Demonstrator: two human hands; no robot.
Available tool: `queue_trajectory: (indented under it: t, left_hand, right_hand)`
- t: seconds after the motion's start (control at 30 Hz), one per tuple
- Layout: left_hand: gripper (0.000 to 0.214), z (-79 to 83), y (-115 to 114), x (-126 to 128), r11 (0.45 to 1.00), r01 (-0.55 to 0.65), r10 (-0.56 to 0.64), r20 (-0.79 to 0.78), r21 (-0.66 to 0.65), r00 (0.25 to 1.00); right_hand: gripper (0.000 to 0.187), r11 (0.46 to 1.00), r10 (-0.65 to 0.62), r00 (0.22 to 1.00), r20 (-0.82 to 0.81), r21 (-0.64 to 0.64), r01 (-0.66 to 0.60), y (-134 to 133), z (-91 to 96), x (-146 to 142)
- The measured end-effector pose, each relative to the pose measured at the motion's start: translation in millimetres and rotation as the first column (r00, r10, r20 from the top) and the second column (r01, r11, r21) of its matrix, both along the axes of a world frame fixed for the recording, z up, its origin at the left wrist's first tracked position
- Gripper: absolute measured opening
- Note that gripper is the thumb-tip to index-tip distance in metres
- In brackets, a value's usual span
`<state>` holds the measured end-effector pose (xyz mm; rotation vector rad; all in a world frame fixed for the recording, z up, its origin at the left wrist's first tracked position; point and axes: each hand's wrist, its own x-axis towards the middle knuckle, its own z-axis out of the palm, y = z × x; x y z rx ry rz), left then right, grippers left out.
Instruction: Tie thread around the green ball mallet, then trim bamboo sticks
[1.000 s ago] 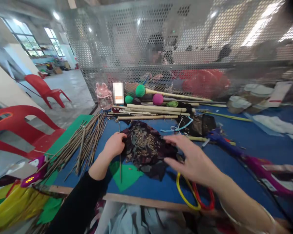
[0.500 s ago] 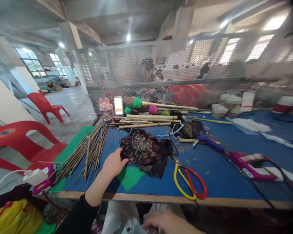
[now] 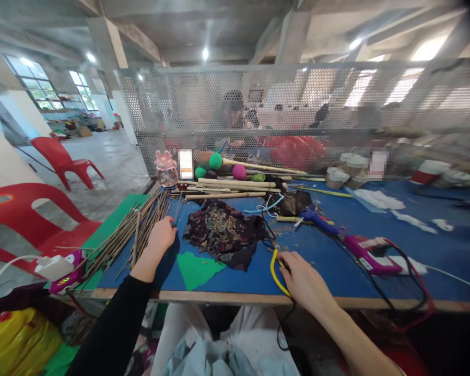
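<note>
My left hand is closed beside a bundle of thin brown sticks on the table's left. From its fingers rises a blurred thin stick. My right hand grips the scissors near the table's front edge; it covers the red handle, while the yellow loop shows. Between my hands lies a crumpled dark cloth strewn with small brown bits. A green cloth piece rests in front of it.
Behind the cloth lie pale sticks and coloured balls, against a perforated metal screen. A pink bottle stands at back left. To the right are a blue glue gun, a magenta power strip and cords.
My right hand has come up from my lap onto the scissors. My left hand has moved left, away from the dark cloth, towards the stick bundle.
</note>
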<state>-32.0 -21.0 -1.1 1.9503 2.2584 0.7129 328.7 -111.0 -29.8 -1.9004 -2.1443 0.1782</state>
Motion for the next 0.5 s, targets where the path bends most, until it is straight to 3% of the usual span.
queue_trajectory:
  t: [0.13, 0.2, 0.3, 0.4, 0.5]
  left_hand:
    - [0.024, -9.3, -35.4, 20.8, 0.995, 0.096, -0.096, -0.011, 0.03, 0.995]
    - [0.022, -18.3, -60.0, 32.3, 0.968, 0.251, -0.251, 0.012, -0.028, 0.968]
    - [0.02, -26.9, -91.2, 39.9, 0.93, 0.367, -0.365, 0.074, -0.022, 0.928]
    - [0.027, -22.6, -119.6, 29.4, 0.946, 0.316, -0.324, 0.204, 0.071, 0.924]
    - [0.028, -19.3, -153.2, 1.7, 0.949, 0.289, -0.238, 0.318, -0.125, 0.918]
  right_hand:
    - [0.022, 0.997, -0.033, 0.998, -0.052, 0.065, 0.036, 3.5, -5.6, 26.9]
    - [0.021, 0.994, -0.018, 0.996, -0.09, 0.105, 0.028, 8.3, -9.0, 40.9]
    - [0.021, 0.991, 0.018, 0.986, -0.164, 0.131, 0.004, 14.1, -10.7, 55.5]
    - [0.024, 0.993, 0.001, 0.973, -0.231, 0.118, 0.027, 12.5, -3.0, 62.9]
    - [0.026, 0.999, -0.031, 0.957, -0.29, 0.034, 0.042, 1.5, 14.2, 70.4]
